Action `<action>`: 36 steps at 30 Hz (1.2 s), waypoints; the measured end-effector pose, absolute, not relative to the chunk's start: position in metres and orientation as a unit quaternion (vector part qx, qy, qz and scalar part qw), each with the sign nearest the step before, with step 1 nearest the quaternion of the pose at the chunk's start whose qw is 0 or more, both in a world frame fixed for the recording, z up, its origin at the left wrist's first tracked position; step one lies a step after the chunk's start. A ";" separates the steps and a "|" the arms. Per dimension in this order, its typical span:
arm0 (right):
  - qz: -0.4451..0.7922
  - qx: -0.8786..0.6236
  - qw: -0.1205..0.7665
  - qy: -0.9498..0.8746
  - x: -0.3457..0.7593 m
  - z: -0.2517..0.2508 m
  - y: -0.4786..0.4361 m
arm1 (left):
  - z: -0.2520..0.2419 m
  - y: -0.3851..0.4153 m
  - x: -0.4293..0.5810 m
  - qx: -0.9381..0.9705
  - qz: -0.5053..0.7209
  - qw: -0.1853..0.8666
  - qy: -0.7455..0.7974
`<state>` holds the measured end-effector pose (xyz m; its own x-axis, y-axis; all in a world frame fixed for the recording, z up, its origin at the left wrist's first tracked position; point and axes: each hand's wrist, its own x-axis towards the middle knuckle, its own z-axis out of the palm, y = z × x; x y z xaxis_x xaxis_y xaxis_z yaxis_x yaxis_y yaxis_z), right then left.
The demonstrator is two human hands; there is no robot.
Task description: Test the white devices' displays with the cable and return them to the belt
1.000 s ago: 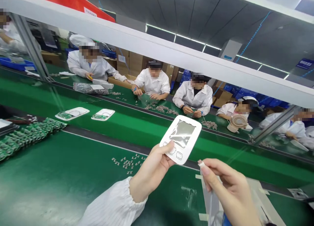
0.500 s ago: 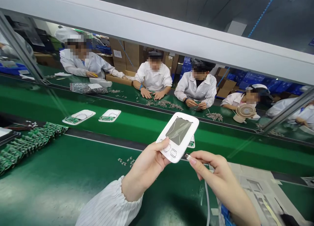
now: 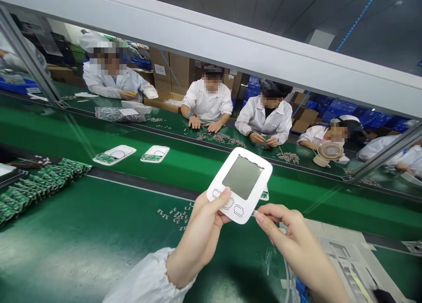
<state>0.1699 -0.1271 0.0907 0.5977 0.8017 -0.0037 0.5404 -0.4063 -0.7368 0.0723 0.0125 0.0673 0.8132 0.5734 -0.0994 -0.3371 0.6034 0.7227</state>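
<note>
Head view. The left hand (image 3: 207,219) gripped a white device (image 3: 242,186) at the centre of the frame, its thumb pressed to the front face among the button outlines and its fingers curled beneath. The right hand (image 3: 288,235), right of centre, pinched a small plug (image 3: 255,212) between thumb and forefinger; a white cable (image 3: 286,276) ran below that hand toward the lower edge.

Over the preceding second the plug had been brought from clearly apart to the device's lower right edge. The work therefore appeared to have reached the point of joining the two, though whether the tip had entered a socket could not be told. The screen (image 3: 243,176), streaked with glare a second earlier, now showed plain grey, without visible figures. Two white shells (image 3: 124,151) bearing green boards, left of centre on the green belt (image 3: 184,171), had shifted rightward since half a second before, which suggested that the belt was running. At the upper left, a co-worker (image 3: 114,83) now held up a white piece (image 3: 150,91).

No brand or wording could be read. The device's face showed only outlined button shapes and no legible lettering; the paper sheet (image 3: 160,70) on a carton at the upper left and the label (image 3: 128,112) on a plastic bag below it were too small to decipher.
</note>
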 end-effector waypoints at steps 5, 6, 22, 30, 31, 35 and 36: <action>0.156 -0.827 0.315 -0.439 0.175 0.089 -0.129 | 0.061 -0.010 0.072 0.363 0.307 0.861 0.181; 0.152 -0.828 0.308 -0.443 0.176 0.090 -0.129 | 0.059 -0.014 0.073 0.355 0.314 0.861 0.186; 0.160 -0.803 0.282 -0.500 0.173 0.102 -0.142 | 0.046 -0.038 0.069 0.287 0.372 0.859 0.202; 0.153 -0.797 0.283 -0.511 0.174 0.101 -0.140 | 0.049 -0.037 0.069 0.294 0.373 0.853 0.215; 0.154 -0.797 0.283 -0.511 0.173 0.101 -0.140 | 0.050 -0.037 0.069 0.294 0.374 0.853 0.214; 0.155 -0.797 0.283 -0.511 0.173 0.102 -0.141 | 0.051 -0.037 0.070 0.291 0.376 0.856 0.203; 0.156 -0.796 0.285 -0.512 0.172 0.102 -0.141 | 0.051 -0.037 0.070 0.289 0.378 0.857 0.198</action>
<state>0.1723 -0.1414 0.1020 0.4277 0.9029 0.0437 0.7256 -0.3141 -0.6122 0.0698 -0.0371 0.0513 0.6357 0.7623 -0.1213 -0.5326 0.5469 0.6459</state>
